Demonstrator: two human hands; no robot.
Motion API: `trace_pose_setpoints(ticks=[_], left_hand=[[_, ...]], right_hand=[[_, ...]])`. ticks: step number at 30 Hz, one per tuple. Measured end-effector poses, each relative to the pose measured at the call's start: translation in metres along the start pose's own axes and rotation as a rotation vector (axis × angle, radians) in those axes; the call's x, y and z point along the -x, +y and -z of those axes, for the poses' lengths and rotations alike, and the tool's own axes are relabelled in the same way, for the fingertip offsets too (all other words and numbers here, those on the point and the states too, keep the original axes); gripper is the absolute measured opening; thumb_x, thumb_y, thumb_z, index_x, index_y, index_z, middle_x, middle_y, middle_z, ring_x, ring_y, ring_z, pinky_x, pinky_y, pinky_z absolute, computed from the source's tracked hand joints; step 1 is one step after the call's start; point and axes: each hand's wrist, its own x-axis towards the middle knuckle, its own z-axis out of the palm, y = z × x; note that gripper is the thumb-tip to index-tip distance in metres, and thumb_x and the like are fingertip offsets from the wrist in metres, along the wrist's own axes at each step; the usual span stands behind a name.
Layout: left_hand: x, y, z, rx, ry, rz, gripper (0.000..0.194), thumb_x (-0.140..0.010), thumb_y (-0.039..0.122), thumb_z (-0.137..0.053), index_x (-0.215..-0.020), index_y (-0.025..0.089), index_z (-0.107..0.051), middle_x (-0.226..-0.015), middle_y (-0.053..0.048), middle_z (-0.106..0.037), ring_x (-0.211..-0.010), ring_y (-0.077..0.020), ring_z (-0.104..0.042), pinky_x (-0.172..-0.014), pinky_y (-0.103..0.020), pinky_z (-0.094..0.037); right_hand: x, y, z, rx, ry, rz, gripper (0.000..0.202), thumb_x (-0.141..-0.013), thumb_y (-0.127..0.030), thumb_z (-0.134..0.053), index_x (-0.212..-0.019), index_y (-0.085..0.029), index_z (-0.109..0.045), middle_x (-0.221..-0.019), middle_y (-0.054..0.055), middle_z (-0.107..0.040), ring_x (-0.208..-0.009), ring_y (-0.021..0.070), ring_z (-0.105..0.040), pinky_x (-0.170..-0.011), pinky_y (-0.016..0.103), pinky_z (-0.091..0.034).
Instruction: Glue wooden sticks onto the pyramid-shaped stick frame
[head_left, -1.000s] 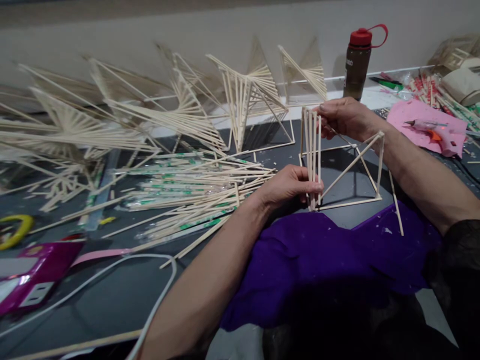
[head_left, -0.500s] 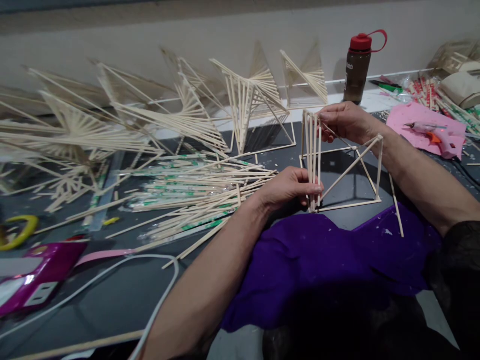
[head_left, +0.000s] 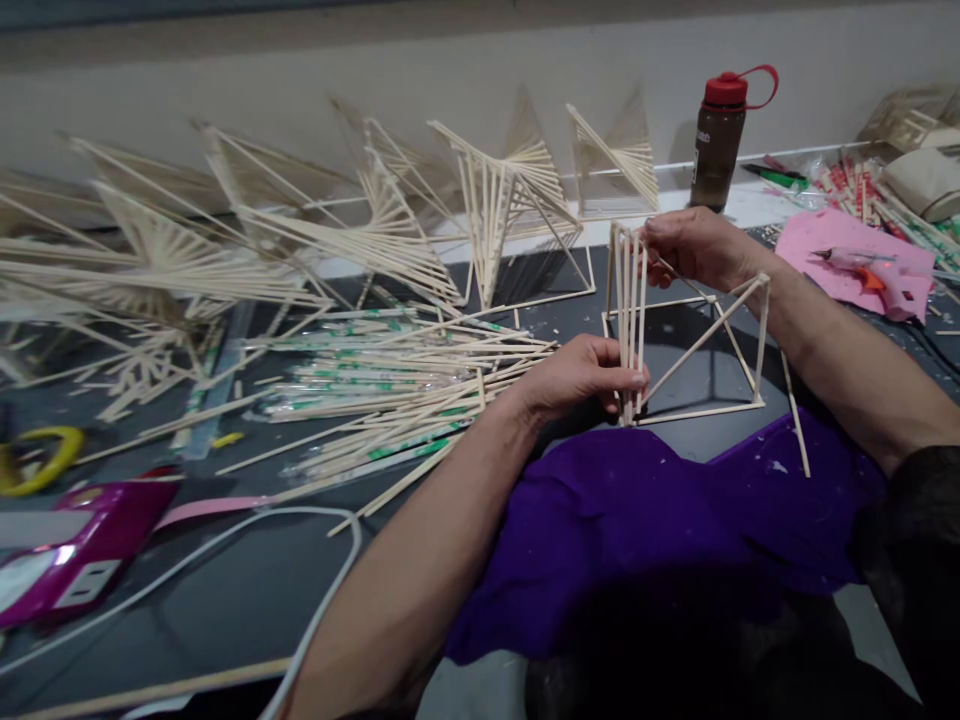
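Note:
In front of me stands an open frame of pale wooden sticks (head_left: 703,348), with several near-upright sticks side by side at its left. My left hand (head_left: 585,375) pinches the lower part of those upright sticks between thumb and fingers. At their top, my right hand (head_left: 686,245) has its fingertips closed on the end of a stick; part of that grip is hidden. Left of my left hand lies a pile of loose chopsticks (head_left: 420,395), some in clear and green wrappers. Purple cloth (head_left: 645,520) lies just below the frame.
Several finished stick structures (head_left: 502,200) line the wall. A brown bottle (head_left: 718,145) with a red lid stands behind my right hand. A glue gun (head_left: 866,265) rests on pink cloth (head_left: 802,245) at right. Yellow-handled scissors (head_left: 60,455), a magenta item (head_left: 97,540) and a white cable (head_left: 247,530) lie left.
Both hands keep their hold on the stick frame, almost unmoved. The whole view has shifted slightly.

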Motion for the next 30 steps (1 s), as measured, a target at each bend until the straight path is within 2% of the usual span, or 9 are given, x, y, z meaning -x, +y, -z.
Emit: trace_pose_setpoints(ticks=[7, 13, 15, 19, 30], left_hand=[[0.0011, 0.0005, 0.0010, -0.020, 0.004, 0.016, 0.028, -0.065, 0.035, -0.082, -0.074, 0.012, -0.069, -0.067, -0.005, -0.068, -0.053, -0.0100, -0.058, -0.048, -0.021, -0.042], [0.0012, -0.0011, 0.0019, -0.004, 0.014, 0.033, 0.032, -0.064, 0.038, -0.084, -0.075, 0.011, -0.070, -0.068, -0.006, -0.069, -0.054, -0.0098, -0.058, -0.047, -0.020, -0.042], [0.0010, -0.0014, 0.0019, 0.005, 0.013, 0.030, 0.033, -0.064, 0.039, -0.085, -0.075, 0.011, -0.070, -0.068, -0.006, -0.069, -0.054, -0.0100, -0.058, -0.047, -0.020, -0.042], [0.0011, -0.0021, 0.0019, 0.012, 0.017, 0.025, 0.033, -0.063, 0.038, -0.086, -0.074, 0.011, -0.070, -0.068, -0.006, -0.069, -0.054, -0.0102, -0.059, -0.047, -0.020, -0.042], [0.0022, -0.0016, 0.0004, 0.031, 0.046, 0.034, 0.035, -0.061, 0.039, -0.088, -0.073, 0.011, -0.070, -0.067, -0.006, -0.069, -0.053, -0.0100, -0.058, -0.047, -0.020, -0.042]], right_hand=[[0.0015, -0.0043, -0.0022, -0.005, 0.007, -0.055, 0.036, -0.099, -0.037, -0.052, -0.072, -0.016, -0.063, -0.065, 0.002, -0.062, -0.054, 0.0081, -0.060, -0.053, 0.020, -0.046], [0.0010, -0.0033, -0.0038, -0.052, 0.031, -0.035, 0.031, -0.099, -0.018, -0.046, -0.076, -0.010, -0.064, -0.062, 0.003, -0.066, -0.051, 0.0087, -0.061, -0.050, 0.018, -0.048], [0.0007, -0.0027, -0.0040, -0.049, 0.036, -0.038, 0.029, -0.098, -0.014, -0.048, -0.073, -0.009, -0.064, -0.060, 0.004, -0.065, -0.049, 0.0091, -0.061, -0.048, 0.019, -0.047], [0.0004, -0.0027, -0.0047, -0.050, 0.030, 0.001, 0.023, -0.093, -0.018, -0.059, -0.072, -0.010, -0.063, -0.059, 0.003, -0.064, -0.048, 0.0084, -0.059, -0.048, 0.018, -0.047], [-0.0008, -0.0014, -0.0063, -0.021, 0.045, 0.000, 0.026, -0.093, -0.023, -0.063, -0.070, -0.011, -0.061, -0.052, -0.001, -0.060, -0.042, 0.0050, -0.052, -0.043, 0.016, -0.042]])
